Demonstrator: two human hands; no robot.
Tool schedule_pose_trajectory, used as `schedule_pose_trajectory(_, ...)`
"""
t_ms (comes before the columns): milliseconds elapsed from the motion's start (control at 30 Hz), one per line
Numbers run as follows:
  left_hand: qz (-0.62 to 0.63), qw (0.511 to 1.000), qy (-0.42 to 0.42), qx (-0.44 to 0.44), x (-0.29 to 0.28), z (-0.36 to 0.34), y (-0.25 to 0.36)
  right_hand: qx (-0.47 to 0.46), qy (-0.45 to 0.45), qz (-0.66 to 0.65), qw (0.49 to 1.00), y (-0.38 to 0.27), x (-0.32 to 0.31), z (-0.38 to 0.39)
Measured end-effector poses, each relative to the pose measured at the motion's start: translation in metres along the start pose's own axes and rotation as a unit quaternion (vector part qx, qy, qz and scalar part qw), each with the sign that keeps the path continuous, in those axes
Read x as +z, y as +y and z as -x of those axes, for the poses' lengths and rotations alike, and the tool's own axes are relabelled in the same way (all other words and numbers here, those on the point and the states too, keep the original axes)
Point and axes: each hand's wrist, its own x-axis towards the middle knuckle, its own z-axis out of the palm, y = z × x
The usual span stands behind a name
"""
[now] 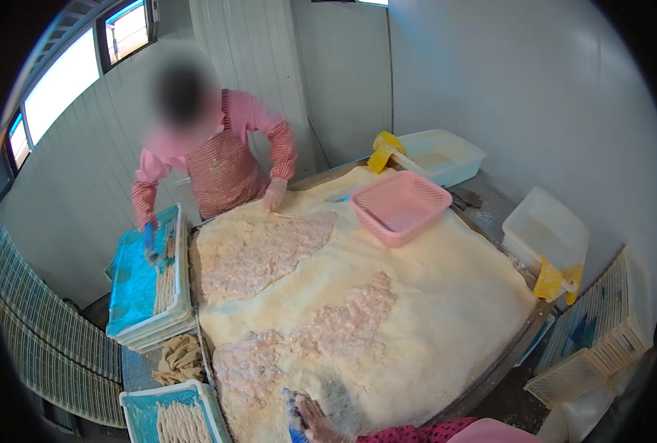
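My right hand (312,416), in a flour-dusted glove with a dotted pink sleeve behind it, is closed on a blue tool (297,427) at the bottom middle. It is over the near edge of a broad bed of pale, flour-like powder (461,303). Sticky pinkish pieces lie in patches (343,317) on the powder just beyond the hand. A blue-lined white tray (212,413) holding pale strips stands to the left of my hand. My left hand is not in view.
A co-worker (225,155) in pink leans over stacked blue-lined trays (144,325). A crumpled cloth (181,360) lies below them. A pink basket (401,232) sits on the powder. White tubs (535,229), yellow-handled tools (385,148) and racks (587,332) line the right and back.
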Motion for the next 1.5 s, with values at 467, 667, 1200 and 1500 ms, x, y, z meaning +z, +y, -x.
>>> schedule_pose_trajectory(467,0.440,0.878,0.188,0.009,0.062,0.034,0.031,-0.040,0.003,-0.101,0.994,-0.066,-0.062,-0.020)
schedule_pose_trajectory(667,0.466,0.845,0.197,0.174,0.059,0.002,0.049,-0.022,-0.001,-0.073,0.997,-0.049,-0.044,-0.020)
schedule_pose_trajectory(1200,0.634,0.762,0.133,0.016,0.024,-0.014,0.011,-0.043,-0.078,0.075,0.993,-0.023,-0.069,-0.079)
schedule_pose_trajectory(1500,0.849,0.515,0.111,-0.038,-0.045,0.060,-0.002,-0.085,-0.148,0.320,0.932,0.081,-0.158,-0.234)
